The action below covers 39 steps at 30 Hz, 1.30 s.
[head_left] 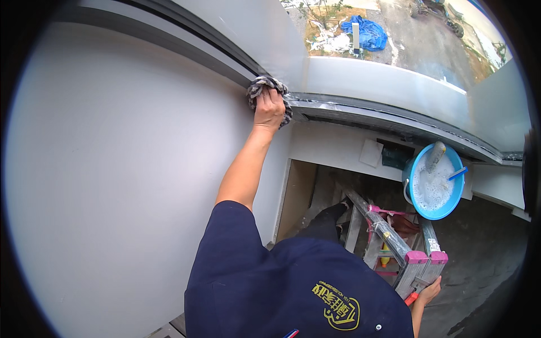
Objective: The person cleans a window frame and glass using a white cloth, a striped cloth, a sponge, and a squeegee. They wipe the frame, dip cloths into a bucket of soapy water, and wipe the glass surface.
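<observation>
My left hand (269, 107) is closed on a crumpled black-and-white cloth (266, 82) and presses it against the corner of the grey window frame (236, 69), where it meets the pale wall panel (139, 148). At the lower right my right hand (430, 290) grips the top end of a metal stepladder (412, 276) with pink caps. A light blue bucket (456, 198) of foamy water stands at the window, with a grey fluffy washer head (436, 156) and a blue-handled tool (458, 173) in it. White residue lies on the window track (334, 104).
Beside the bucket, a white square piece (371, 153) and a dark flat piece (396, 154) lie on the sill. A yellow bottle (385, 255) is seen between the ladder's legs. Beyond the glass, a blue tarp (368, 34) lies on the ground outside near a parked vehicle (435, 10).
</observation>
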### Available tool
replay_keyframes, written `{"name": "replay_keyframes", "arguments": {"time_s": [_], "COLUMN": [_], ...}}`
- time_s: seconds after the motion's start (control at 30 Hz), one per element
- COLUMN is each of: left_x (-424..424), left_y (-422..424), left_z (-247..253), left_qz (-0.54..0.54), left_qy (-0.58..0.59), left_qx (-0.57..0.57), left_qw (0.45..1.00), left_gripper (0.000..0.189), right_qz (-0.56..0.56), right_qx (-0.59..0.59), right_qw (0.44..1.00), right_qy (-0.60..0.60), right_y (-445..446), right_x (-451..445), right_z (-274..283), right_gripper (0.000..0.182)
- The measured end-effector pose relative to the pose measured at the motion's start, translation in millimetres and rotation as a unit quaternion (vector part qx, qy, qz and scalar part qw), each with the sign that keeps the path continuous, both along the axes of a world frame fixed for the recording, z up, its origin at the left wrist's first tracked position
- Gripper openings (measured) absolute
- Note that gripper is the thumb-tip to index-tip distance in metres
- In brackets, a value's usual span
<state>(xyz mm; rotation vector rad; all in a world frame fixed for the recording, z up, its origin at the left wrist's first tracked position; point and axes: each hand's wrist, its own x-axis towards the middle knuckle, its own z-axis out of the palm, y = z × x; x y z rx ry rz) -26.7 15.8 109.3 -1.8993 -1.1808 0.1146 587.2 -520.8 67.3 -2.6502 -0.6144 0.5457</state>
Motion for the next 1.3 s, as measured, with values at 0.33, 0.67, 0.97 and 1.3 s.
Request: {"name": "replay_keyframes", "arguments": {"time_s": [0.33, 0.67, 0.97, 1.3], "left_x": [18, 43, 129, 147], "left_y": [6, -70, -88, -88], "left_z": [-90, 47, 158, 238], "left_qz": [0.116, 0.01, -0.1, -0.087], "left_qy": [-0.162, -0.899, -0.545, -0.817], "left_qx": [-0.25, -0.436, -0.488, -0.499], "left_qw": [0.948, 0.045, 0.674, 0.275], "left_gripper": [0.019, 0.032, 0.019, 0.011], "right_qz": [-0.019, -0.031, -0.033, -0.067], "right_qx": [0.001, -0.031, -0.063, -0.092], "right_qw": [1.0, 0.998, 0.995, 0.993], "right_qy": [0.01, -0.044, -0.065, -0.037], "right_y": [0, 44, 53, 46], "right_x": [-3, -37, -58, -53], "right_z": [5, 42, 55, 86], "right_gripper": [0.055, 0.062, 0.062, 0.061]}}
